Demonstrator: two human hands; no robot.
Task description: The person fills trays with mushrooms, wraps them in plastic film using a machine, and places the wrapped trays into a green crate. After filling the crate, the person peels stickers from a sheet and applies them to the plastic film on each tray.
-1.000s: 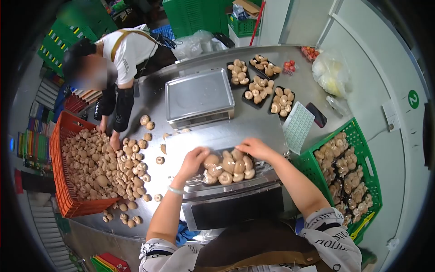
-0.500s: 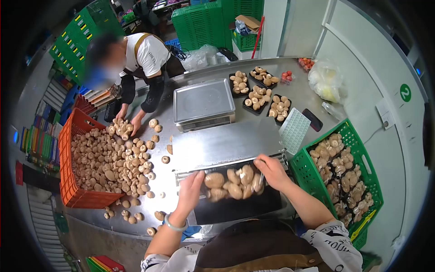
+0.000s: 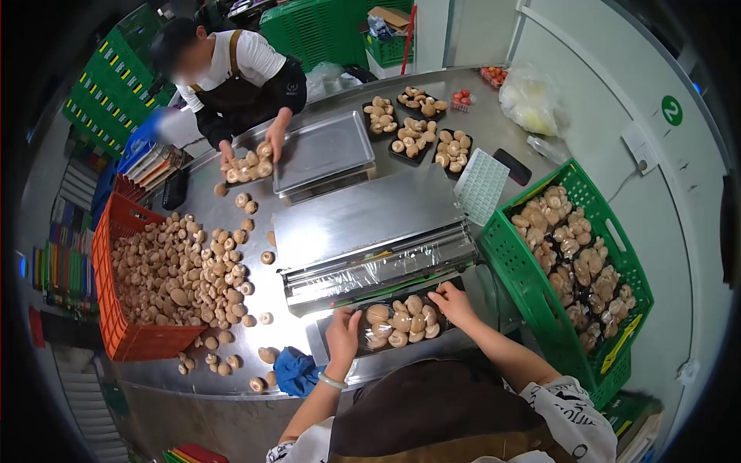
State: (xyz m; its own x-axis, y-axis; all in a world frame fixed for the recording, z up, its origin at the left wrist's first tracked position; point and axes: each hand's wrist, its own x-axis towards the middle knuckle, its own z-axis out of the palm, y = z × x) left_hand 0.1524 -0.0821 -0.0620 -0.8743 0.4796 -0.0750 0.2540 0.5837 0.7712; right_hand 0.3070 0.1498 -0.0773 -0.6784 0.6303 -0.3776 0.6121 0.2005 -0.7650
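Black tray [image 3: 384, 346]: holds mushrooms [image 3: 400, 318].
Left hand [image 3: 343, 333]: grip clasps tray's left end.
Right hand [image 3: 454, 302]: grip clasps right end.

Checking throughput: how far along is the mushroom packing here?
Done: packed trays lie in the green crate. In hand: left hand and right hand hold a mushroom tray below the film roll. Remaining: four filled trays at the far end, plus loose mushrooms in the orange crate.

**Steel, white panels, crates**

You stand at a long steel table [image 3: 494, 127]. On your right runs a white panelled wall [image 3: 587, 73] bearing a round green sign [image 3: 671, 110]. Green crates [image 3: 316, 27] stand stacked at the far end.
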